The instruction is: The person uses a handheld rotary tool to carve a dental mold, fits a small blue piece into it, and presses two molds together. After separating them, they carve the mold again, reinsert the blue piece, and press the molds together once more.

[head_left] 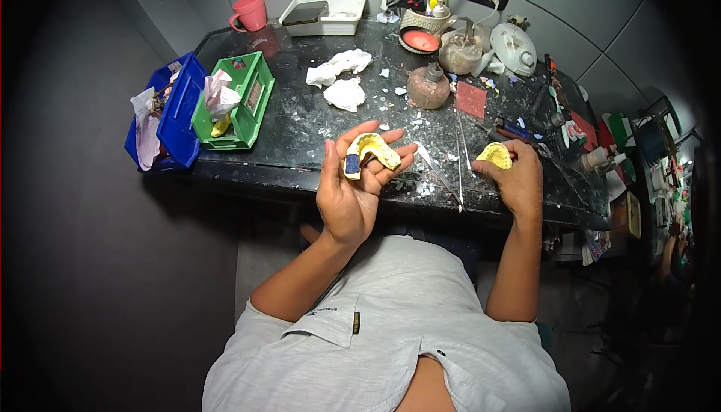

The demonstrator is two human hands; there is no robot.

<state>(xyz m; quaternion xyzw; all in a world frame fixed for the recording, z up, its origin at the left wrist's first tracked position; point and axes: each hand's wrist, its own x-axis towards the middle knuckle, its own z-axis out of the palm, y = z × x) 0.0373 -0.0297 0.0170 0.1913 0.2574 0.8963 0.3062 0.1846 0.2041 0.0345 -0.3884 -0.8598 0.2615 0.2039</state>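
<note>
My left hand [348, 200] is turned palm up above the bench's front edge. Across its palm and fingers lies a horseshoe-shaped yellow dental cast [385, 154], with a dark blue patch [352, 166] on one end. To the right, my right hand [521, 179] grips a second yellow dental cast [496, 155] between thumb and fingers, close over the bench top. Between the hands, a pale knife-like tool [438, 169] and thin metal instruments [460, 160] rest on the bench among white crumbs.
The black bench [300, 132] carries a green bin [259, 111], a blue bin [179, 115], crumpled white tissue [345, 94], a pink-brown round bottle [428, 89], a white tray [345, 27] and a pink mug [248, 14]. A red square [471, 99] lies near the bottle.
</note>
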